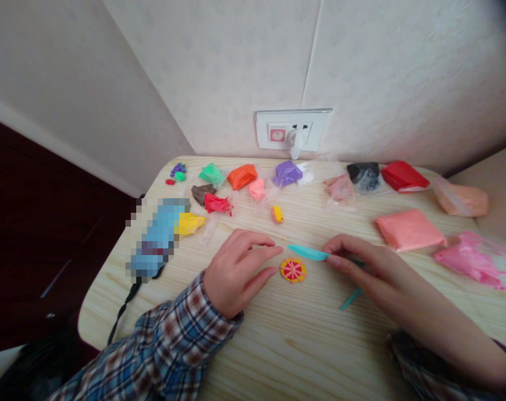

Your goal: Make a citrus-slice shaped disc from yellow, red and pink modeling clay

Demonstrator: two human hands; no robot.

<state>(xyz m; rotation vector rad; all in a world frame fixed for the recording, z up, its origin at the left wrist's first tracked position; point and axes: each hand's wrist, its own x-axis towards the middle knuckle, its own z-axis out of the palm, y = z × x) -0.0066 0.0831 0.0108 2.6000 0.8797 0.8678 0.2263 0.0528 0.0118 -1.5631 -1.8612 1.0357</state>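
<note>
A small yellow clay disc with red spokes lies on the light wooden table. My left hand rests just left of the disc, fingers loosely curled and pointing at it, holding nothing that I can see. My right hand is closed on a teal plastic sculpting tool, whose blade points left just above the disc. The tool's thin handle end sticks out below the hand.
Bags of coloured clay line the back of the table: green, orange, purple, black, red. A salmon slab, a pink bag, a yellow lump and a small yellow-red piece lie nearer. A wall socket sits behind.
</note>
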